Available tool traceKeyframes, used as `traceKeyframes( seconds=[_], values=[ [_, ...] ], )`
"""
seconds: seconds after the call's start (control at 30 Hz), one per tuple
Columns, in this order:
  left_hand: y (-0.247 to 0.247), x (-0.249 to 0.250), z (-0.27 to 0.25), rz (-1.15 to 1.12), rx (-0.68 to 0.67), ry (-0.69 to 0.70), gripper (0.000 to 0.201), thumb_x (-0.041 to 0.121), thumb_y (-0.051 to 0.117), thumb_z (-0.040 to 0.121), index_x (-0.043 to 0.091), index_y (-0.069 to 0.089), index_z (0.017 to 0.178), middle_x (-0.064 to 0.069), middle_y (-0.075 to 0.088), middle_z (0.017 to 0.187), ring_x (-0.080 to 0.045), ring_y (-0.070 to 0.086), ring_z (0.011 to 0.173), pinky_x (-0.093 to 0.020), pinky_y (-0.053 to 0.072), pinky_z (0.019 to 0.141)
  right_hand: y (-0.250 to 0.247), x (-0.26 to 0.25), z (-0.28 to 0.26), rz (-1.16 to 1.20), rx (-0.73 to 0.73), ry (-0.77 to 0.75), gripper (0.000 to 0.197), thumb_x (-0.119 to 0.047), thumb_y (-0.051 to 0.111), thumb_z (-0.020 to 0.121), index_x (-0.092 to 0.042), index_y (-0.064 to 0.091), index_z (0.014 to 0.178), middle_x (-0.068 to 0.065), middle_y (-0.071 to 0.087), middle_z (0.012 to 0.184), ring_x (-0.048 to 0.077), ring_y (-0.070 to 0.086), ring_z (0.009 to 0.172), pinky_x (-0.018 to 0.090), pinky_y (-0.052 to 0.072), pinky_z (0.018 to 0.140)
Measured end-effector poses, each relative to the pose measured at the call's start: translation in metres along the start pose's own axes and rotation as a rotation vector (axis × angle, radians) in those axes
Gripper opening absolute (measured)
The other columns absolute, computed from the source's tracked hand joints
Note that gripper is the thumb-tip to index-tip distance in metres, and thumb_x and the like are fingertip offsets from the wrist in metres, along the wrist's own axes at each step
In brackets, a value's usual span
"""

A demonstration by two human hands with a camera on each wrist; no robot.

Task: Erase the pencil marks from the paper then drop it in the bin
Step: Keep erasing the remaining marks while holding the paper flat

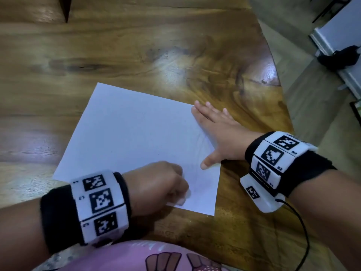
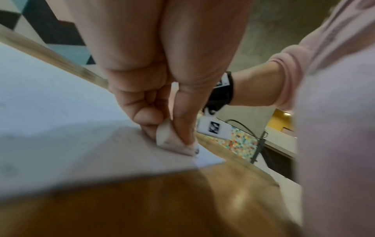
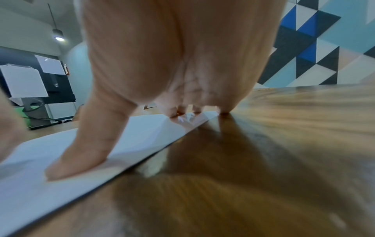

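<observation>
A white sheet of paper (image 1: 134,137) lies at an angle on the wooden table (image 1: 136,55). My left hand (image 1: 164,184) pinches a small white eraser (image 2: 168,137) between thumb and fingers and presses it on the paper near its close right corner, where faint pencil marks (image 2: 121,136) show. My right hand (image 1: 216,132) lies flat with straight fingers on the paper's right edge (image 3: 162,128), its thumb (image 3: 81,152) pressing the sheet down. No bin is in view.
The table's curved right edge (image 1: 281,94) drops to a grey floor. A white board and a black bag (image 1: 340,57) sit on the floor at the far right. A cable (image 1: 300,231) runs from my right wrist band.
</observation>
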State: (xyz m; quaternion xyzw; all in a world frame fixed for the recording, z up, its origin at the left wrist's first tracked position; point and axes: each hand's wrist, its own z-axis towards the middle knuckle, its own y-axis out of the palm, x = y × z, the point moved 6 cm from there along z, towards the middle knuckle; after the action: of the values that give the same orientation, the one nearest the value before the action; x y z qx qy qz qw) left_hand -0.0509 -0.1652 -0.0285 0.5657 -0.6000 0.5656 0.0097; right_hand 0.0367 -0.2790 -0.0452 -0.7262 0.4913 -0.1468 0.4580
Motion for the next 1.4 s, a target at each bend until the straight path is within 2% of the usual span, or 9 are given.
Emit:
traceKeyframes(
  seconds=[0.2, 0.4, 0.53, 0.6, 0.7, 0.8, 1.0, 1.17, 1.4],
  values=[
    [-0.048, -0.018, 0.017, 0.061, 0.217, -0.046, 0.009, 0.02, 0.065, 0.075, 0.013, 0.066, 0.069, -0.001, 0.057, 0.071, -0.021, 0.056, 0.068, -0.025, 0.039, 0.063, -0.001, 0.0, -0.001, 0.0, -0.015, -0.003, 0.136, -0.058, 0.077, 0.059, -0.02, -0.021, 0.146, -0.007, -0.03, 0.153, 0.013, -0.026, 0.141, 0.037, -0.016, 0.112],
    [-0.011, -0.015, -0.015, -0.028, -0.04, -0.029, 0.009, 0.011, 0.064, 0.074, 0.02, 0.066, 0.071, 0.017, 0.046, 0.067, 0.004, 0.049, 0.064, -0.005, 0.032, 0.06, -0.001, 0.0, -0.002, 0.014, -0.008, -0.009, 0.135, -0.057, 0.077, 0.06, -0.021, -0.021, 0.146, -0.008, -0.029, 0.153, 0.012, -0.027, 0.14, 0.036, -0.017, 0.112],
    [-0.047, -0.023, 0.003, 0.085, 0.213, -0.046, 0.015, 0.029, 0.06, 0.071, 0.017, 0.067, 0.065, 0.005, 0.059, 0.065, -0.015, 0.055, 0.06, -0.024, 0.044, 0.059, -0.001, 0.0, -0.001, 0.012, -0.011, -0.006, 0.135, -0.057, 0.077, 0.06, -0.021, -0.021, 0.146, -0.008, -0.029, 0.153, 0.012, -0.027, 0.14, 0.037, -0.016, 0.112],
    [-0.049, -0.026, 0.005, 0.091, 0.245, -0.065, 0.008, 0.02, 0.062, 0.069, 0.016, 0.065, 0.063, 0.001, 0.059, 0.067, -0.017, 0.055, 0.06, -0.028, 0.047, 0.059, -0.001, -0.001, -0.001, 0.006, -0.013, -0.006, 0.135, -0.057, 0.077, 0.059, -0.021, -0.021, 0.146, -0.008, -0.029, 0.153, 0.012, -0.027, 0.14, 0.037, -0.016, 0.113],
    [-0.022, -0.021, -0.009, 0.007, 0.077, -0.063, 0.007, 0.013, 0.064, 0.072, 0.02, 0.064, 0.07, 0.016, 0.049, 0.064, 0.005, 0.049, 0.06, -0.009, 0.037, 0.059, 0.0, 0.0, -0.001, 0.011, -0.015, -0.007, 0.136, -0.058, 0.077, 0.059, -0.022, -0.021, 0.146, -0.008, -0.029, 0.153, 0.011, -0.027, 0.14, 0.036, -0.016, 0.112],
    [-0.004, -0.027, -0.013, -0.07, -0.065, -0.119, 0.01, 0.013, 0.056, 0.082, 0.014, 0.063, 0.076, 0.013, 0.049, 0.06, 0.002, 0.047, 0.059, -0.007, 0.035, 0.058, -0.001, 0.0, -0.001, 0.009, -0.013, -0.006, 0.135, -0.057, 0.077, 0.06, -0.021, -0.021, 0.145, -0.008, -0.03, 0.153, 0.012, -0.027, 0.14, 0.037, -0.016, 0.112],
    [-0.038, -0.013, 0.023, 0.086, 0.218, -0.048, 0.009, 0.015, 0.065, 0.076, 0.019, 0.061, 0.068, 0.008, 0.044, 0.067, -0.01, 0.042, 0.059, -0.022, 0.036, 0.061, -0.001, -0.001, -0.001, 0.002, -0.019, -0.001, 0.136, -0.058, 0.077, 0.059, -0.02, -0.02, 0.146, -0.006, -0.029, 0.153, 0.012, -0.027, 0.141, 0.039, -0.014, 0.115],
    [-0.008, -0.005, -0.001, 0.057, -0.011, -0.024, 0.012, 0.011, 0.061, 0.075, 0.022, 0.058, 0.074, 0.007, 0.052, 0.083, -0.01, 0.055, 0.074, -0.024, 0.044, 0.067, 0.0, 0.001, -0.001, 0.019, -0.019, 0.001, 0.136, -0.058, 0.077, 0.059, -0.022, -0.022, 0.145, -0.009, -0.031, 0.152, 0.01, -0.028, 0.139, 0.038, -0.015, 0.115],
    [-0.005, -0.014, -0.003, 0.024, 0.012, -0.1, 0.011, 0.011, 0.061, 0.076, 0.022, 0.061, 0.077, 0.015, 0.05, 0.08, 0.001, 0.053, 0.071, -0.016, 0.043, 0.066, -0.002, 0.011, -0.014, 0.036, 0.024, 0.163, 0.131, -0.059, 0.073, 0.064, -0.013, -0.02, 0.146, 0.0, -0.031, 0.152, 0.013, -0.024, 0.141, 0.036, -0.006, 0.119]
  ],
)
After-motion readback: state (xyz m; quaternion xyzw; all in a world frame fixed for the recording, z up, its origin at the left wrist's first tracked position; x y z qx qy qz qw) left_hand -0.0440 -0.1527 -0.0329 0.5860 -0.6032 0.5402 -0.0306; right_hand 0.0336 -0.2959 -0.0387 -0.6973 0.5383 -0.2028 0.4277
